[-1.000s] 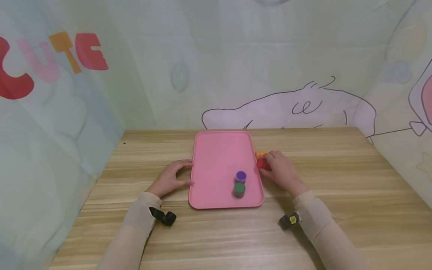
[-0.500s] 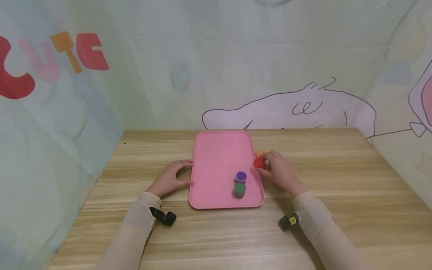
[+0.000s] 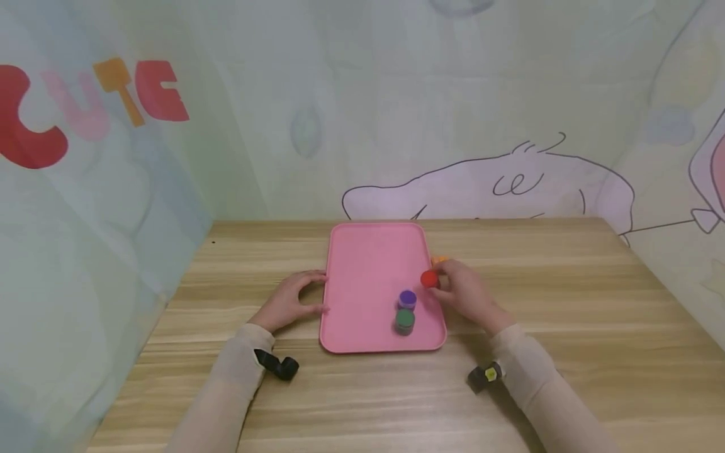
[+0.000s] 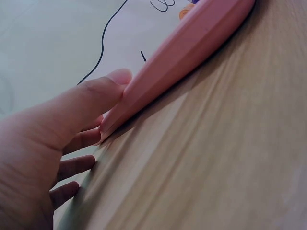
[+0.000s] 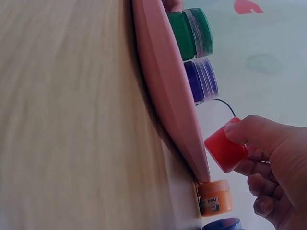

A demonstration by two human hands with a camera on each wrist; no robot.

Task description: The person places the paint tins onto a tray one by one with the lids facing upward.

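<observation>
My right hand (image 3: 470, 294) pinches a small red paint jar (image 5: 226, 149) between thumb and fingers. The jar is tilted, at the right edge of the pink tray (image 3: 368, 264). On the tray stand a purple paint jar (image 3: 407, 299) and a green paint jar (image 3: 404, 322), one in front of the other. My left hand (image 3: 286, 304) rests at the tray's left side, its thumb (image 4: 120, 76) and fingertips touching the rim, holding nothing. Beyond my right fingers, an orange paint jar (image 5: 216, 199) stands outside the tray, partly hidden in the head view.
A dark blue jar (image 5: 223, 224) is cut off at the bottom of the right wrist view, beside the orange one. The tray lies on a wood-grain table (image 3: 362, 402). A printed cloth (image 3: 396, 113) hangs behind the table's far edge.
My right hand has brought the red paint jar left and slightly nearer, from beside the orange jar to the tray's right rim. The left hand stays at the tray.
</observation>
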